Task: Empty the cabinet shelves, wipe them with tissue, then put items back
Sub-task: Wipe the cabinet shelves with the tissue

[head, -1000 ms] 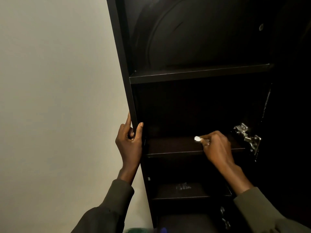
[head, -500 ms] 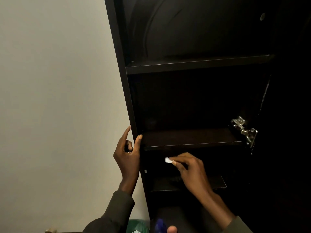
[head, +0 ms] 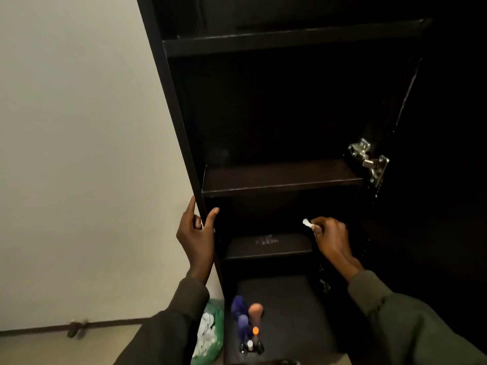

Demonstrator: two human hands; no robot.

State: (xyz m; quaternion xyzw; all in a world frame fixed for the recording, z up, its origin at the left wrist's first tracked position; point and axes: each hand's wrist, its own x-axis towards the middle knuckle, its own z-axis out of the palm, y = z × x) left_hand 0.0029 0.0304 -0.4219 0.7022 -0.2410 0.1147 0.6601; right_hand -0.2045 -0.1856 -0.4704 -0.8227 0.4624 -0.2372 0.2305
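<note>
Two hands are showing at a tall, dark cabinet (head: 168,83) with bare shelves. Nearest the viewer, several small bottles (head: 247,327) are standing on a dark low surface at the foot of the cabinet; blue, peach and orange-capped forms are distinguishable, though blur is preventing closer identification. Just left of them, a green bag (head: 210,335) holding white crumpled material is lying on the floor beside the cabinet's base. Above, the left hand (head: 196,238) is gripping the front edge of the cabinet's left side panel, fingers outside and thumb inside, just below the middle shelf (head: 279,177). The right hand (head: 330,239) is closed in a pinch on a small wad of white tissue (head: 307,223), holding it in the air above the right end of the lower shelf (head: 268,246); the tissue is not touching any surface. A pale smudge is marking the top of that lower shelf. Farther up, a metal hinge (head: 369,160) is catching light at the right of the middle shelf. Farthest off, the upper shelf (head: 290,40) is lying in deep shadow.
</note>
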